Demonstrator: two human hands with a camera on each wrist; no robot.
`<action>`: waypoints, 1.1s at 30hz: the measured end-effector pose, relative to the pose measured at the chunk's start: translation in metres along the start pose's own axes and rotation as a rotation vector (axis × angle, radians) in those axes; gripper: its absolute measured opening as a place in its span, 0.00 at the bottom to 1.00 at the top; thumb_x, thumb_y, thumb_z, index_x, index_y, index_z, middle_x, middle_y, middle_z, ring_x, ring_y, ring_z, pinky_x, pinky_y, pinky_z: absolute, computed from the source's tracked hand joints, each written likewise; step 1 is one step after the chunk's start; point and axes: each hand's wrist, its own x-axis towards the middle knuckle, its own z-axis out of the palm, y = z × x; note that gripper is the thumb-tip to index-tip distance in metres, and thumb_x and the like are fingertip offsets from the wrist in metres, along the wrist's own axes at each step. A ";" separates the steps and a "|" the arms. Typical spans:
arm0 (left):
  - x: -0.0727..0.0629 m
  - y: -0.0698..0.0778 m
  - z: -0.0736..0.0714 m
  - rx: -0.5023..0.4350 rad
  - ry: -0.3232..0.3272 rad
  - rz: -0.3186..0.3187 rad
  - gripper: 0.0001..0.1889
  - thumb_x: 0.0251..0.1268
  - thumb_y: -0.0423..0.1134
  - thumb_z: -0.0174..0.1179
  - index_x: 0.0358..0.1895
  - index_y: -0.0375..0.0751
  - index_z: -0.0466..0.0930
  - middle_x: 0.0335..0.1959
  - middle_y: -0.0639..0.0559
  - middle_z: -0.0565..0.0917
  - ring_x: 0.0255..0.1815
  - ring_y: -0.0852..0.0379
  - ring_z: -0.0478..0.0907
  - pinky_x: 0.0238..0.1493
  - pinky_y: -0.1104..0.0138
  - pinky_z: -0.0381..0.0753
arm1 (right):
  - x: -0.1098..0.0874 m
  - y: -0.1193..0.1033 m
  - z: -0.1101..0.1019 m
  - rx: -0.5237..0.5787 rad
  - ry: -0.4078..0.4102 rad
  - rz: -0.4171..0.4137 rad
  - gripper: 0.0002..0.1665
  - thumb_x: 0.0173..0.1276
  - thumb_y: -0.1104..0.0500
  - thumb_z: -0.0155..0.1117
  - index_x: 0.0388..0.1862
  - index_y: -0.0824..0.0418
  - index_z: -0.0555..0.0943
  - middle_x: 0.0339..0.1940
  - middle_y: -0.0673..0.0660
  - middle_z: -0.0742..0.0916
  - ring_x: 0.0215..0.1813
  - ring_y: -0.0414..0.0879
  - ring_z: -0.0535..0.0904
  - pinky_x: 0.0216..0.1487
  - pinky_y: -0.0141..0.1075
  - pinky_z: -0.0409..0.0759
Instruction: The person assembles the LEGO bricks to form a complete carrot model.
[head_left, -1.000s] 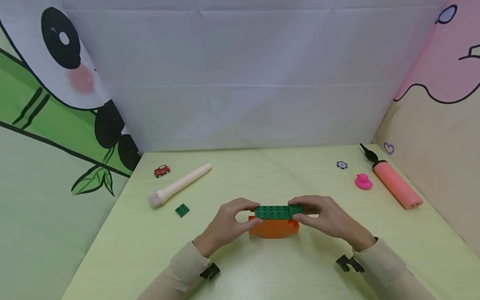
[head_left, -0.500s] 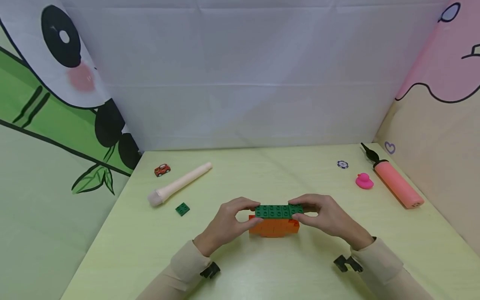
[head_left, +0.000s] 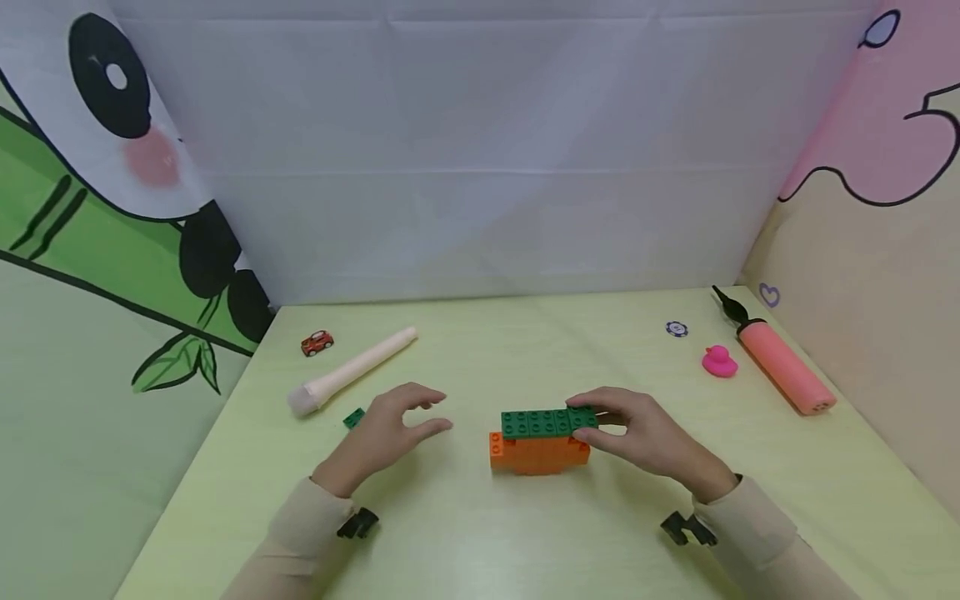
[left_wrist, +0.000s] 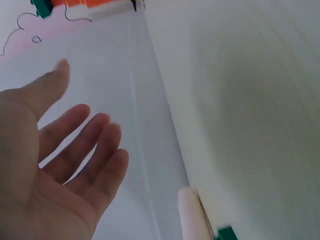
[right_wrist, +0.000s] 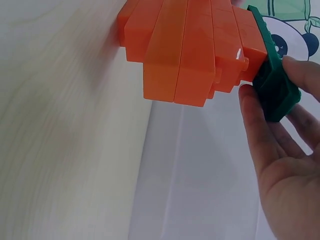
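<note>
A stack of orange building bricks point(head_left: 540, 456) stands on the table with a row of green building bricks point(head_left: 535, 423) along its top. At the row's right end, my right hand point(head_left: 641, 427) pinches the end green brick point(right_wrist: 275, 90) between thumb and fingers; in the right wrist view this brick overhangs the orange ones. My left hand point(head_left: 378, 433) is apart from the stack, with fingers spread and nothing between them. Partly hidden behind that hand lies a loose green brick point(head_left: 353, 417); its edge shows low in the left wrist view.
Back left on the table point(head_left: 480, 350) are a small red toy car point(head_left: 317, 342) and a pale pink stick point(head_left: 352, 372) with a whitish end. Towards the right lie a poker chip point(head_left: 677, 329), a pink rubber duck point(head_left: 720, 362) and a pink hand pump point(head_left: 783, 367).
My left hand has let go of the left end of the green row and moved left towards the loose green brick. My right hand keeps its grip at the right end.
</note>
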 end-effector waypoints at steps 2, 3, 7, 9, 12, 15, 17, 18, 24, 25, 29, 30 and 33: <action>-0.006 -0.015 -0.014 0.082 0.010 -0.099 0.24 0.65 0.50 0.67 0.59 0.40 0.82 0.55 0.46 0.83 0.53 0.48 0.80 0.55 0.48 0.79 | 0.001 -0.001 0.000 -0.005 -0.002 0.004 0.22 0.68 0.53 0.70 0.60 0.53 0.81 0.56 0.53 0.84 0.55 0.49 0.82 0.56 0.45 0.82; -0.009 -0.022 -0.020 0.122 0.007 -0.153 0.24 0.65 0.48 0.67 0.59 0.37 0.81 0.56 0.43 0.83 0.54 0.45 0.79 0.55 0.48 0.78 | 0.001 -0.001 0.000 -0.007 -0.004 0.006 0.22 0.68 0.53 0.70 0.60 0.53 0.81 0.56 0.53 0.84 0.55 0.49 0.82 0.56 0.45 0.82; -0.018 -0.041 -0.042 0.251 -0.053 -0.361 0.28 0.64 0.44 0.68 0.60 0.26 0.77 0.57 0.34 0.80 0.55 0.39 0.78 0.54 0.47 0.77 | 0.000 -0.002 0.000 -0.012 -0.002 0.005 0.22 0.68 0.53 0.69 0.61 0.53 0.81 0.56 0.52 0.84 0.55 0.49 0.82 0.56 0.45 0.82; -0.021 -0.045 -0.049 0.285 -0.080 -0.442 0.29 0.62 0.42 0.69 0.58 0.22 0.77 0.55 0.31 0.81 0.49 0.42 0.79 0.51 0.48 0.78 | 0.000 -0.003 0.000 -0.016 -0.002 0.001 0.22 0.68 0.53 0.69 0.61 0.53 0.81 0.56 0.52 0.84 0.55 0.49 0.82 0.56 0.45 0.82; -0.024 -0.051 -0.054 0.320 -0.102 -0.503 0.28 0.59 0.41 0.71 0.54 0.20 0.78 0.47 0.32 0.83 0.36 0.48 0.76 0.42 0.53 0.79 | 0.001 -0.004 0.000 -0.018 -0.006 0.002 0.22 0.69 0.53 0.69 0.61 0.54 0.81 0.56 0.53 0.84 0.55 0.49 0.82 0.56 0.45 0.82; -0.025 -0.057 -0.054 0.338 -0.108 -0.513 0.24 0.58 0.40 0.71 0.50 0.21 0.80 0.41 0.36 0.84 0.32 0.51 0.74 0.38 0.55 0.78 | 0.001 -0.004 0.000 -0.020 -0.012 0.008 0.22 0.69 0.53 0.68 0.61 0.54 0.80 0.56 0.53 0.84 0.56 0.50 0.82 0.56 0.45 0.82; -0.024 -0.060 -0.053 0.328 -0.104 -0.511 0.20 0.58 0.39 0.70 0.46 0.23 0.82 0.36 0.42 0.83 0.30 0.51 0.72 0.35 0.58 0.75 | 0.000 -0.004 0.000 -0.024 -0.015 0.008 0.23 0.70 0.53 0.68 0.62 0.54 0.80 0.57 0.54 0.84 0.56 0.50 0.82 0.56 0.44 0.82; -0.024 -0.061 -0.052 0.322 -0.102 -0.510 0.18 0.59 0.38 0.70 0.44 0.24 0.83 0.34 0.43 0.82 0.30 0.52 0.72 0.34 0.59 0.74 | 0.000 -0.005 0.000 -0.025 -0.016 0.008 0.23 0.70 0.53 0.68 0.62 0.54 0.80 0.57 0.54 0.84 0.56 0.50 0.82 0.56 0.44 0.82; -0.019 -0.059 -0.047 0.259 -0.099 -0.522 0.16 0.60 0.39 0.70 0.45 0.29 0.83 0.34 0.46 0.81 0.31 0.52 0.73 0.33 0.61 0.74 | 0.001 -0.004 0.000 -0.028 -0.017 -0.002 0.22 0.70 0.52 0.68 0.61 0.54 0.80 0.57 0.53 0.84 0.55 0.50 0.82 0.56 0.42 0.82; -0.017 -0.057 -0.045 0.240 -0.091 -0.516 0.17 0.60 0.39 0.70 0.46 0.30 0.83 0.36 0.46 0.82 0.33 0.52 0.74 0.35 0.61 0.76 | 0.001 -0.003 0.000 -0.028 -0.017 -0.004 0.22 0.70 0.52 0.68 0.61 0.54 0.80 0.57 0.53 0.84 0.55 0.50 0.82 0.56 0.42 0.82; -0.011 -0.042 -0.036 0.136 -0.042 -0.428 0.19 0.60 0.43 0.70 0.50 0.36 0.84 0.44 0.46 0.85 0.42 0.51 0.79 0.43 0.56 0.81 | 0.000 -0.003 0.000 -0.029 -0.013 -0.003 0.22 0.70 0.53 0.68 0.61 0.54 0.80 0.56 0.53 0.84 0.55 0.50 0.82 0.56 0.43 0.82; -0.009 -0.036 -0.033 0.107 -0.025 -0.391 0.19 0.60 0.44 0.70 0.50 0.37 0.85 0.46 0.46 0.85 0.44 0.51 0.80 0.45 0.55 0.81 | 0.000 -0.004 0.000 -0.029 -0.011 -0.002 0.22 0.70 0.53 0.68 0.61 0.54 0.80 0.57 0.53 0.84 0.55 0.50 0.82 0.56 0.43 0.82; -0.003 -0.013 -0.025 0.024 0.001 -0.269 0.18 0.61 0.44 0.70 0.51 0.42 0.86 0.48 0.50 0.85 0.48 0.50 0.81 0.51 0.54 0.82 | 0.000 -0.004 0.000 -0.030 -0.006 0.005 0.22 0.69 0.53 0.68 0.61 0.54 0.80 0.56 0.53 0.84 0.55 0.50 0.82 0.56 0.42 0.82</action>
